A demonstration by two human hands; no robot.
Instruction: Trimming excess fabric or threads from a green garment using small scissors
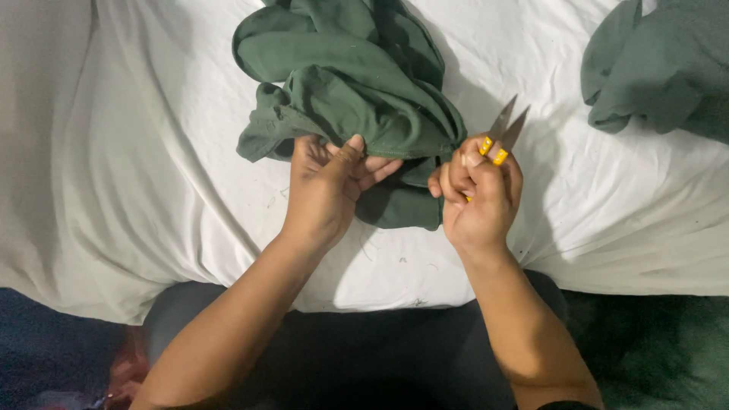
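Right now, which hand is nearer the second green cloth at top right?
Right. The right hand, holding yellow-handled snips, sits below-left of that green cloth, apart from it. The left hand is farther left, gripping the green garment.

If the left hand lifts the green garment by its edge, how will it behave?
The green garment will probably hang limp, since it lies crumpled in soft folds. It seems light: the left hand pinches its edge with fingertips only. It would likely bunch rather than slide on the white sheet.

White sheet point(152, 152), second green cloth point(661, 68)
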